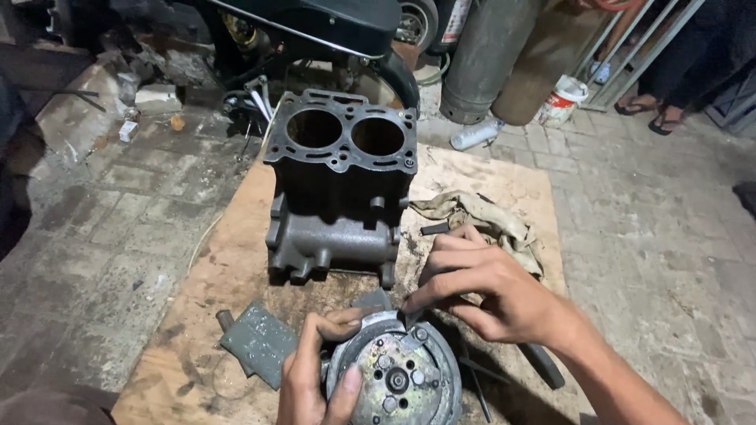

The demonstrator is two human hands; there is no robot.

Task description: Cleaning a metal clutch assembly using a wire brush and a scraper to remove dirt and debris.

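Note:
A round grey metal disc part [398,378] with a hub and several bolts lies at the bottom centre of a wooden board [236,260]. My left hand [315,374] grips its left rim, thumb on its face. My right hand [480,287] reaches over the disc's upper edge, fingertips pinching at the rim by a small metal tab; whether it holds a tool there I cannot tell. A dark handle [542,364] lies under my right wrist. A dark twin-bore engine cylinder block [340,185] stands upright just beyond both hands.
A flat grey metal plate [258,342] lies left of the disc. A dirty rag [480,220] sits right of the block. A motorbike [315,31], gas cylinders [492,55], a white bucket [562,100], a plastic bottle [476,134] and a person's sandalled feet [654,114] are at the back.

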